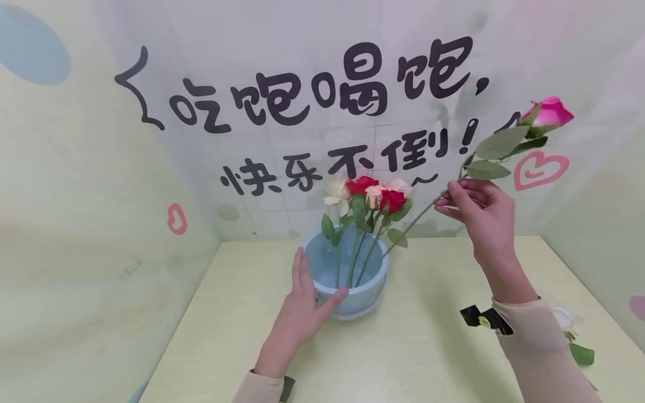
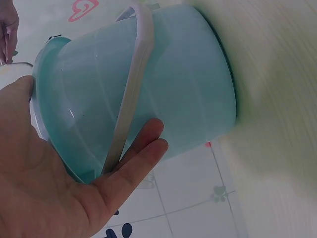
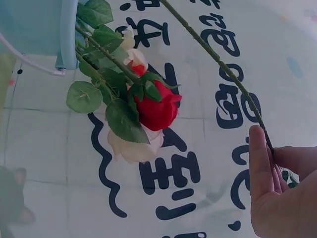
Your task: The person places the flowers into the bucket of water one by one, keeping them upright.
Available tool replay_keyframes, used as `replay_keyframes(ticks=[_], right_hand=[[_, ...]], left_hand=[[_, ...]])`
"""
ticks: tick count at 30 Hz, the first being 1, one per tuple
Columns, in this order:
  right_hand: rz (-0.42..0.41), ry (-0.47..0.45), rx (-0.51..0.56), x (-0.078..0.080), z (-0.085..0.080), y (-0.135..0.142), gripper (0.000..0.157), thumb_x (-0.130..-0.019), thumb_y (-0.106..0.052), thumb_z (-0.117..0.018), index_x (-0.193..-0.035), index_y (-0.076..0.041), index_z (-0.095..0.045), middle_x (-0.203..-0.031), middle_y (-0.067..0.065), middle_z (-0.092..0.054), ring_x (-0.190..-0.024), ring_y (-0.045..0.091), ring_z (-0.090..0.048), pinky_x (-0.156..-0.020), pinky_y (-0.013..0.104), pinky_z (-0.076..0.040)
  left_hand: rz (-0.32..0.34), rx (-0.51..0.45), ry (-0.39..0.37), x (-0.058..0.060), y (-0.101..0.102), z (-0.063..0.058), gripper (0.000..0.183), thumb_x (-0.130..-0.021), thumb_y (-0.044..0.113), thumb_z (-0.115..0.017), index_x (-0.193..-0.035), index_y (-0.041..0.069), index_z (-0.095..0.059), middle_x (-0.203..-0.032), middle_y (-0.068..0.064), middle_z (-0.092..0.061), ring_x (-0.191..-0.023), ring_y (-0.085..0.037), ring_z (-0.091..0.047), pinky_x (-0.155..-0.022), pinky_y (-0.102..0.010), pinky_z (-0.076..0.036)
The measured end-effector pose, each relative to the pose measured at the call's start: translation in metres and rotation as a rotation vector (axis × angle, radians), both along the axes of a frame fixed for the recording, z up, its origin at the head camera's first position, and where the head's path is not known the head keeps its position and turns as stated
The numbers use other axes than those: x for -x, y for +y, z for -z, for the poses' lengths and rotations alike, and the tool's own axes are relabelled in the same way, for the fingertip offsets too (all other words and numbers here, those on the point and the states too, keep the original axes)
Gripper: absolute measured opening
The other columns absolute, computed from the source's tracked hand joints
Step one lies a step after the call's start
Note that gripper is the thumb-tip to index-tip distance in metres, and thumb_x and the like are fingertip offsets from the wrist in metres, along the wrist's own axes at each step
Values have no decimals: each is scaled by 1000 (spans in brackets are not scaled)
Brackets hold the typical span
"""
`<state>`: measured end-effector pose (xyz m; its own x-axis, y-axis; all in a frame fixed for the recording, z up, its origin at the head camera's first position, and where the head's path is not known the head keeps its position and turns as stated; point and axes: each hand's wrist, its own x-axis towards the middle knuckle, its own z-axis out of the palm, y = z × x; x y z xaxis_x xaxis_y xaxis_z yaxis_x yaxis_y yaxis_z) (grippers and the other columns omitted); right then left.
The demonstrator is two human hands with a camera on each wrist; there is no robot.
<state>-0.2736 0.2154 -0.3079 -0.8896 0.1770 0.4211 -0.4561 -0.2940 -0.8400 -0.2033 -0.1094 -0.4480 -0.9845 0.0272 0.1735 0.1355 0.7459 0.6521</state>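
Note:
A light blue bucket [image 1: 353, 302] with a pale handle [image 2: 131, 89] stands on the table. My left hand [image 1: 302, 310] rests against its left side, thumb at the near rim and fingers extended along the outer wall. My right hand [image 1: 484, 215] pinches the green stem of a pink rose [image 1: 549, 112], raised at the right with its bloom up. The stem slants down to the bucket's right rim; whether its end is inside, I cannot tell. Red roses [image 1: 393, 200] and pale cream flowers [image 1: 337, 196] lean in the bucket, stems inside.
On the table's right side lie a white flower [image 1: 566, 316] and a green leaf [image 1: 582, 354], partly hidden by my right sleeve [image 1: 539, 341]. Behind the pale table [image 1: 242, 308] hangs a printed backdrop [image 1: 282, 45] with dark lettering.

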Motion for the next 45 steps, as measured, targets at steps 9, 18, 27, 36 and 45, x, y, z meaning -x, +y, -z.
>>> replay_keyframes(ticks=[9, 18, 27, 36, 45], right_hand=[[-220, -120, -242, 24, 17, -13, 22, -96, -1, -77, -111, 9, -65, -93, 9, -79, -81, 22, -80, -78, 34, -61], [-343, -302, -430, 32, 37, -27, 33, -100, -7, -74, -120, 15, -61, -97, 9, -80, -90, 24, -80, -88, 41, -60], [-432, -369, -529, 34, 54, -39, 30, -99, -7, -75, -119, 13, -64, -100, 18, -79, -95, 33, -79, -85, 38, -62], [-469, -378, -517, 36, 62, -41, 30, -99, -2, -73, -123, 13, -61, -100, 18, -79, -91, 29, -79, -83, 38, -62], [-466, -360, -535, 42, 61, -38, 29, -101, -5, -72, -122, 12, -62, -100, 17, -79, -90, 26, -80, -85, 41, -61]], left_hand=[[6, -1, 11, -1, 1, 6, 123, -91, 82, -58, -169, 21, 15, -178, -7, 4, -97, -36, -73, -75, -43, -60], [1, 7, 1, -5, 1, 5, 123, -91, 84, -55, -169, 20, 14, -178, -8, 2, -106, -40, -71, -82, -48, -61], [0, -3, -8, -6, 1, 12, 122, -92, 81, -57, -169, 20, 15, -177, -9, 1, -102, -37, -72, -79, -46, -61], [4, -14, -10, -5, 2, 13, 121, -92, 82, -56, -169, 23, 17, -178, -7, 3, -104, -37, -72, -80, -47, -60], [4, -21, 23, 3, 1, 4, 123, -90, 85, -54, -168, 22, 17, -177, -8, -4, -113, -42, -69, -90, -53, -59]])
